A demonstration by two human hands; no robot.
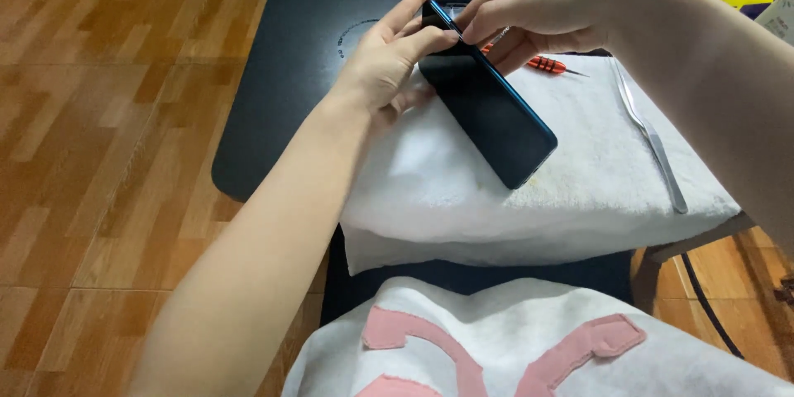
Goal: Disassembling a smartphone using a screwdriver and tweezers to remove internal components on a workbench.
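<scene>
We brace the dark phone (488,112) on edge over the white towel (579,174): left hand (385,58) grips it, right hand (538,8) fingers pinch its top corner.

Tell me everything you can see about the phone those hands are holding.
The smartphone is a slim dark slab with rounded corners and a glossy black face; a blue-teal tint shows along its edge. The face is unlit. It is tilted up, its lower corner resting on the white towel and its upper end raised. The left hand props it from behind, thumb on the top edge, while the right hand pinches the upper end from above with its fingertips. Any finer detail there is hidden by the fingers.
</scene>
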